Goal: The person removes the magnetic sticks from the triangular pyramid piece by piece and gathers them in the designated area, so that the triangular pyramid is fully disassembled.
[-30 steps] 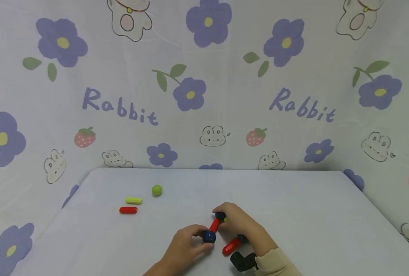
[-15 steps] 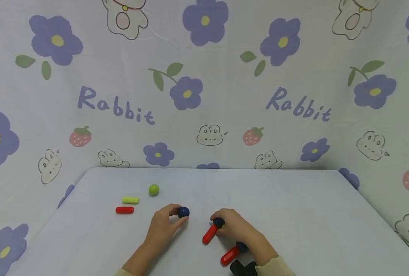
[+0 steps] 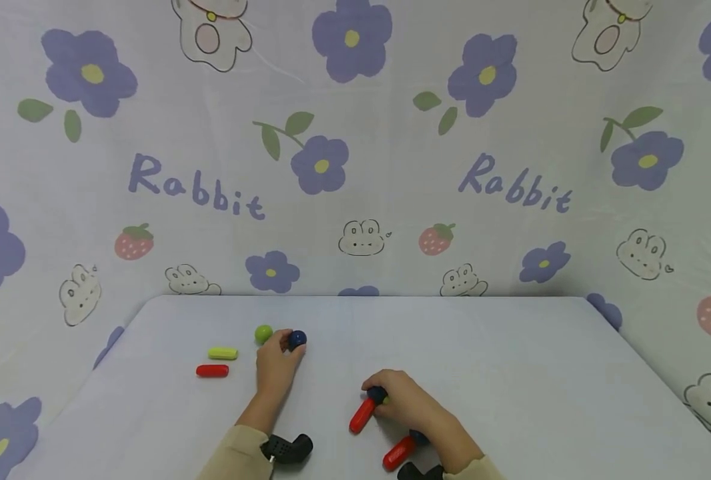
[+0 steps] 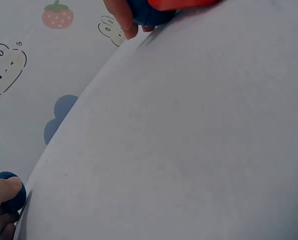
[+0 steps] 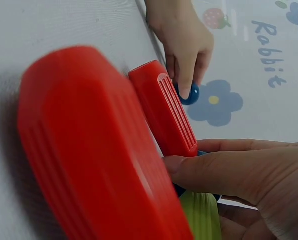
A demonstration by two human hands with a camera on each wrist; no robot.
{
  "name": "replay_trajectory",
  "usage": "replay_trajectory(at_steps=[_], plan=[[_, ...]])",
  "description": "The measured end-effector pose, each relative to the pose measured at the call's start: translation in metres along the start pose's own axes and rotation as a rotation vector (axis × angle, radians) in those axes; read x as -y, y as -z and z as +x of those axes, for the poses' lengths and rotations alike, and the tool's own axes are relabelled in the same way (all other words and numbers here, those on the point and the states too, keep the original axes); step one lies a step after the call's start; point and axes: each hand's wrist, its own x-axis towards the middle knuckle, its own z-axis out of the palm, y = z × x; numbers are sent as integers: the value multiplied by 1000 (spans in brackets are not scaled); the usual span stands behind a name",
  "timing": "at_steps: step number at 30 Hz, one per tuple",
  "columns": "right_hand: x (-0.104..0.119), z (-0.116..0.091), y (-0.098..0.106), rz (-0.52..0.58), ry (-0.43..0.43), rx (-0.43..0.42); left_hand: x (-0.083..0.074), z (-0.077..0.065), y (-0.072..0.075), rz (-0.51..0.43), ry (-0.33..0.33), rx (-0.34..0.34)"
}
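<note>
Between the thumb and fingers of my left hand a dark blue ball is pinched, just right of a green ball at the table's far left. My right hand, nearer the front, grips a second blue ball from which a red rod sticks out toward the front left. A yellow-green rod joined to that ball shows under the fingers in the right wrist view. Below my right wrist lies another red rod with a blue ball at its end, partly hidden by the forearm.
A loose yellow rod and red rod lie left of my left hand on the white table. Black wrist devices sit at both cuffs. A patterned cloth hangs behind the table.
My left hand has drawn its blue ball off the red rod's end and carried it away to the far left, beside the green ball. My right hand keeps its grip, almost in place.
</note>
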Motion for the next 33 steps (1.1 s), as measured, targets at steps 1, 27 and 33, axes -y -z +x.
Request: replay_trajectory(at_steps=[1,27,33], plan=[[0,0,0,-4,3,-1,0,2,-2,2,7,-9],[-1,-1,-2,-23,33,-1,-2,7,-8,50,47,-43],[-1,-1,-3,-23,24,-2,-6,-17,2,116,1,19]])
